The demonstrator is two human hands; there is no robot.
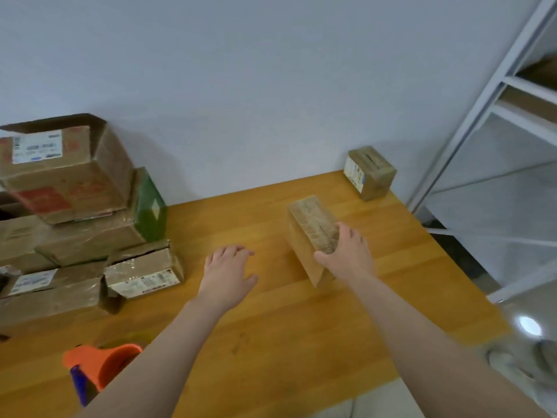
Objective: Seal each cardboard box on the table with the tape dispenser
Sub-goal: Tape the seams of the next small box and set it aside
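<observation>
A small cardboard box (304, 233) with shiny tape across its top stands on the wooden table (271, 327), right of centre. My right hand (346, 254) grips its near top end, thumb on the left side. Left of that box, my left hand (229, 273) hovers over the table with relaxed fingers and holds nothing. The orange tape dispenser (102, 365) with a blue handle lies near the front left edge, partly hidden by my left forearm. A second small box (370, 173) sits at the far right corner.
Several cardboard boxes are piled at the left: an open-flapped one (66, 173) on top, a green-sided one (147, 206) under it, and a low labelled box (144, 273) in front. A white metal shelf rack (497, 116) stands to the right of the table.
</observation>
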